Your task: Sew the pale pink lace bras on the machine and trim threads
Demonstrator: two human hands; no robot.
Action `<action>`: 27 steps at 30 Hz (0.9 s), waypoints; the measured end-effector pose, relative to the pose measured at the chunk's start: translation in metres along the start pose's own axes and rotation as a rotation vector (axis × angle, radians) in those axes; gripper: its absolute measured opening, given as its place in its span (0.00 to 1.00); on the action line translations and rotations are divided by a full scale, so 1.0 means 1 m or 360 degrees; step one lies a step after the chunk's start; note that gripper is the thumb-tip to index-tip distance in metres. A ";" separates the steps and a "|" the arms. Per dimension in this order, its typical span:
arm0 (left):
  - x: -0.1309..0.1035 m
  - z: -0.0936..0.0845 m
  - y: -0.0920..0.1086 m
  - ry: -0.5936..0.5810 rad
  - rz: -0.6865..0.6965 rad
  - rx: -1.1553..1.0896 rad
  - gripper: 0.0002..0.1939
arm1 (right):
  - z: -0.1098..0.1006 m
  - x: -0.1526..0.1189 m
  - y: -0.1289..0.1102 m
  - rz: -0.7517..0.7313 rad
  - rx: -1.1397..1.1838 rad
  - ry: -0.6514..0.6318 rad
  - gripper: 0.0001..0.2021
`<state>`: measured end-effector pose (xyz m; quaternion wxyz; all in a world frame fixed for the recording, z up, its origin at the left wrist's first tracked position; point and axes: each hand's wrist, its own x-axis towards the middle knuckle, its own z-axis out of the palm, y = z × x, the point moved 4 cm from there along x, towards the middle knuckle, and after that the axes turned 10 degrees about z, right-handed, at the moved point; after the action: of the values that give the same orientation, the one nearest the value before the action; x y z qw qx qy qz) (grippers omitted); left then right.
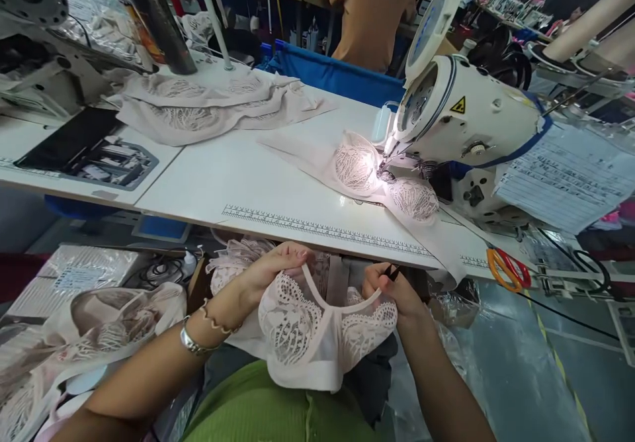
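Between my two hands, in front of the table edge, a pale pink lace bra (307,336) is spread out. My left hand (282,266) is closed and pinches its upper edge at one cup. My right hand (391,286) is closed on the opposite cup's upper edge, with a small dark pointed tool (391,272) showing by the fingers; its kind is hard to make out. Another lace bra (357,164) lies under the lit needle of the sewing machine (441,114), apart from my hands.
More lace pieces (193,108) lie on the white table (223,171) at the back left. A second machine (44,51) stands at far left. Orange-handled scissors (503,270) hang at the right edge. Lace garments (119,323) pile up low left. A person (370,15) is beyond the table.
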<state>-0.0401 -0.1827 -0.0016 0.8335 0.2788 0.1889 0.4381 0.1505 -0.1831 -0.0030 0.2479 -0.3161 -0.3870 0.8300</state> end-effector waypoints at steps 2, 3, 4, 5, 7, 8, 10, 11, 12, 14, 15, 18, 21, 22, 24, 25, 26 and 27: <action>-0.001 0.000 0.000 -0.0001 -0.0005 -0.0040 0.34 | -0.001 -0.001 0.001 0.0001 0.0008 0.0007 0.33; -0.001 0.000 -0.001 -0.0004 -0.0007 -0.0054 0.34 | -0.002 -0.001 0.001 0.0000 0.0009 0.0011 0.33; -0.001 0.000 -0.001 -0.0009 -0.0009 -0.0065 0.34 | -0.002 -0.002 0.001 0.0000 0.0009 0.0015 0.33; -0.001 -0.001 -0.001 -0.0015 -0.0010 -0.0074 0.33 | -0.002 -0.002 0.001 0.0001 0.0008 0.0017 0.33; 0.000 -0.001 -0.002 -0.0025 -0.0010 -0.0085 0.33 | -0.002 -0.003 0.001 0.0004 0.0002 0.0018 0.33; 0.000 -0.002 -0.002 -0.0030 -0.0010 -0.0088 0.33 | -0.002 -0.003 0.001 0.0006 -0.0001 0.0016 0.33; 0.000 -0.002 -0.004 -0.0040 -0.0010 -0.0093 0.32 | -0.002 -0.003 0.000 0.0008 -0.0007 0.0012 0.32; 0.000 -0.003 -0.004 -0.0046 -0.0010 -0.0094 0.32 | -0.001 -0.003 0.000 0.0009 -0.0010 0.0012 0.32; -0.001 -0.003 -0.004 -0.0051 -0.0011 -0.0095 0.32 | -0.001 -0.003 0.000 0.0009 -0.0013 0.0012 0.32; -0.001 -0.003 -0.005 -0.0056 -0.0013 -0.0093 0.33 | -0.001 -0.004 0.000 0.0011 -0.0019 0.0011 0.33; -0.001 -0.003 -0.005 -0.0056 -0.0013 -0.0093 0.33 | -0.001 -0.005 0.000 0.0011 -0.0022 0.0011 0.33; -0.001 -0.002 -0.004 -0.0051 -0.0008 -0.0092 0.32 | -0.001 -0.006 0.000 0.0012 -0.0032 0.0010 0.32; -0.001 0.000 -0.003 -0.0059 -0.0003 -0.0085 0.32 | -0.001 -0.007 0.000 0.0015 -0.0041 0.0016 0.32; -0.001 0.000 -0.003 -0.0059 -0.0002 -0.0081 0.32 | -0.001 -0.007 0.000 0.0016 -0.0044 0.0019 0.32; -0.001 0.000 -0.003 -0.0056 -0.0002 -0.0072 0.32 | -0.002 -0.007 0.000 0.0018 -0.0049 0.0027 0.32; -0.001 0.000 -0.003 -0.0053 -0.0004 -0.0066 0.33 | -0.002 -0.007 0.000 0.0020 -0.0053 0.0031 0.32; -0.002 0.000 -0.003 -0.0050 -0.0008 -0.0059 0.33 | -0.002 -0.007 0.000 0.0021 -0.0057 0.0036 0.32; -0.002 0.000 -0.003 -0.0048 -0.0014 -0.0051 0.33 | -0.002 -0.007 0.001 0.0021 -0.0061 0.0044 0.32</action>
<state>-0.0394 -0.1854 -0.0038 0.8425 0.2711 0.1703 0.4332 0.1566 -0.1874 -0.0018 0.2417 -0.3349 -0.3971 0.8196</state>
